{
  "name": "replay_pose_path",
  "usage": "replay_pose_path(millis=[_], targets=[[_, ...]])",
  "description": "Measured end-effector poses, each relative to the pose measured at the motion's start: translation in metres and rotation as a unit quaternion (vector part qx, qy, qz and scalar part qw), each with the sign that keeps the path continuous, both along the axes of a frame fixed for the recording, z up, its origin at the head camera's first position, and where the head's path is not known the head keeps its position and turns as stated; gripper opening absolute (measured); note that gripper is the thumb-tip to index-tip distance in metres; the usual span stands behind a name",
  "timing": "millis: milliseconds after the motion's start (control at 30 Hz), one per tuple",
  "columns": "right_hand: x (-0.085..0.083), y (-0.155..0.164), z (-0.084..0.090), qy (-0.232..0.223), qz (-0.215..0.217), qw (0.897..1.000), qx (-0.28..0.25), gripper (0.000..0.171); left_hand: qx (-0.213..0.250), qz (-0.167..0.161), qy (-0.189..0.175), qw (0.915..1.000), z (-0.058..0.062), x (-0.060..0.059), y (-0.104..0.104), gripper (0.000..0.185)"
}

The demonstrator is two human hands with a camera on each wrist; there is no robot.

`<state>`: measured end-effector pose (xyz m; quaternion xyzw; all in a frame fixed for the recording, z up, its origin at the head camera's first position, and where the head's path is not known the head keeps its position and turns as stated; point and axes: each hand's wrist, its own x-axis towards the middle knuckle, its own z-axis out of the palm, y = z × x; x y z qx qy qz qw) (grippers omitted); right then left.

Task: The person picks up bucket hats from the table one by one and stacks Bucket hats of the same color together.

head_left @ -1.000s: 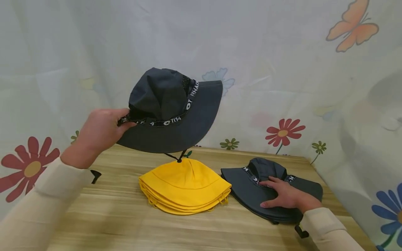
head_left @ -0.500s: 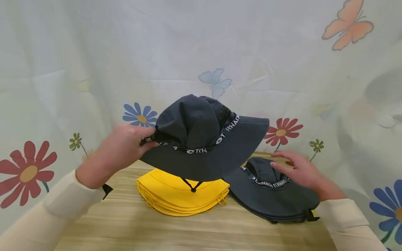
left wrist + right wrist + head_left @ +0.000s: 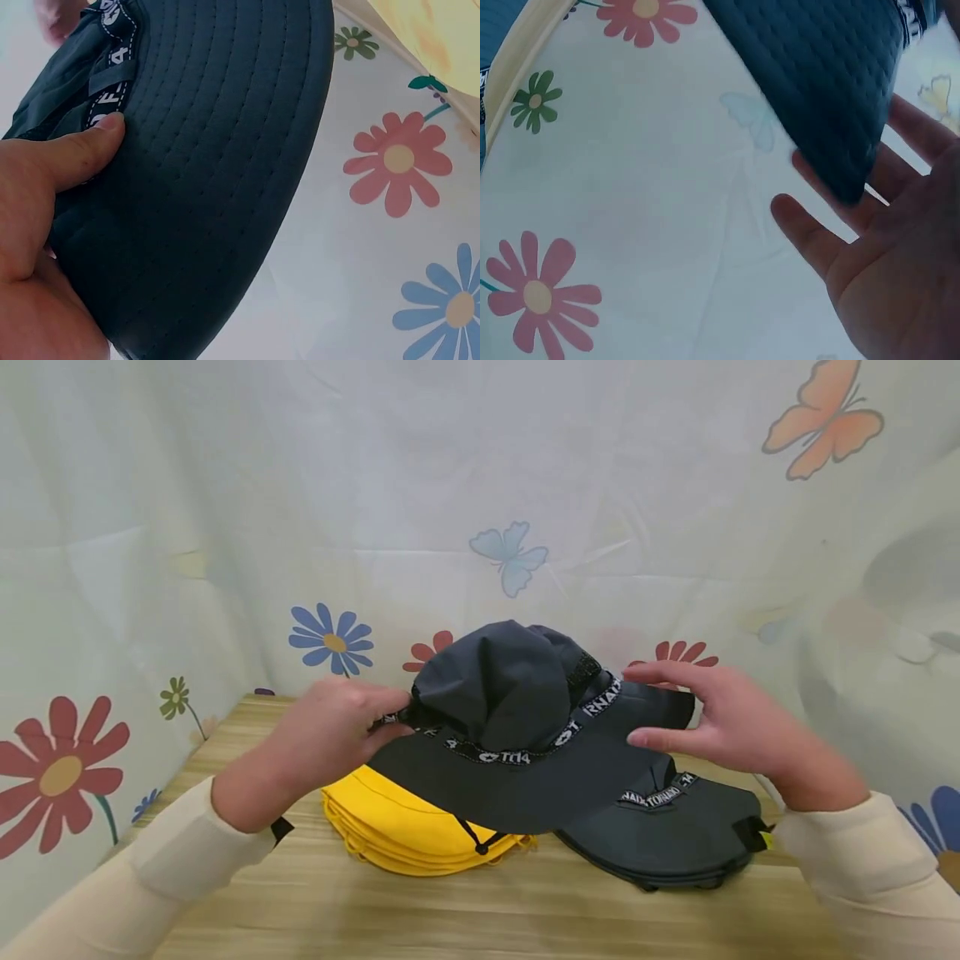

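Observation:
In the head view a dark grey bucket hat (image 3: 495, 693), with a black lettered band and a chin cord below, hangs above the table. My left hand (image 3: 326, 747) pinches it at the band on the left side; in the left wrist view the thumb (image 3: 90, 150) presses over the stitched brim (image 3: 225, 150). At the hat's right side my right hand (image 3: 720, 718) has thumb and fingers spread around the brim edge. In the right wrist view the brim corner (image 3: 840, 150) lies between the thumb and the outstretched fingers, not gripped.
A stack of yellow hats (image 3: 405, 827) sits on the wooden table (image 3: 450, 918), partly covered by the held hat. Right of it lies a stack of dark grey hats (image 3: 675, 835). A flowered white curtain (image 3: 375, 485) hangs behind the table.
My left hand has carried the grey hat rightward and lower. My right hand has lifted off the grey stack and risen to the held hat's right brim.

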<state>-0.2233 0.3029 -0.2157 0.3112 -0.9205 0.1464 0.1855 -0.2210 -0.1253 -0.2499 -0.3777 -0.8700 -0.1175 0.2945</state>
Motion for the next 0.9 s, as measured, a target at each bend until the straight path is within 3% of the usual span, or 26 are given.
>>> replay_pose_path(millis=[67, 267, 400, 500, 633, 733, 800, 900], targets=[[0.002, -0.003, -0.001, 0.013, 0.001, 1.000, 0.027, 0.063, 0.000, -0.007, 0.000, 1.0000, -0.002, 0.000, 0.001, 0.022], [0.005, -0.002, -0.009, 0.028, 0.046, 0.998, 0.027, 0.030, -0.009, -0.016, -0.005, 0.9998, -0.006, -0.001, 0.005, 0.023], [0.008, 0.000, -0.011, 0.052, 0.071, 0.996, 0.007, 0.048, -0.005, -0.008, -0.032, 0.9994, -0.006, -0.003, 0.004, 0.023], [0.011, 0.001, -0.013, 0.067, 0.068, 0.995, -0.018, 0.047, 0.000, -0.005, -0.060, 0.9982, -0.006, -0.007, 0.004, 0.022], [0.014, 0.005, -0.011, 0.073, 0.019, 0.995, -0.071, 0.041, 0.022, -0.011, -0.092, 0.9955, -0.006, -0.016, 0.001, 0.022], [0.016, 0.014, -0.007, 0.066, -0.042, 0.988, -0.132, 0.034, 0.051, -0.016, -0.107, 0.9928, -0.006, -0.025, 0.001, 0.021], [0.017, 0.023, -0.003, 0.053, -0.090, 0.979, -0.177, 0.028, 0.070, -0.020, -0.118, 0.9903, -0.007, -0.033, 0.003, 0.021], [0.018, 0.039, 0.001, 0.026, -0.158, 0.956, -0.247, 0.023, 0.099, -0.030, -0.134, 0.9855, -0.011, -0.043, 0.013, 0.023]])
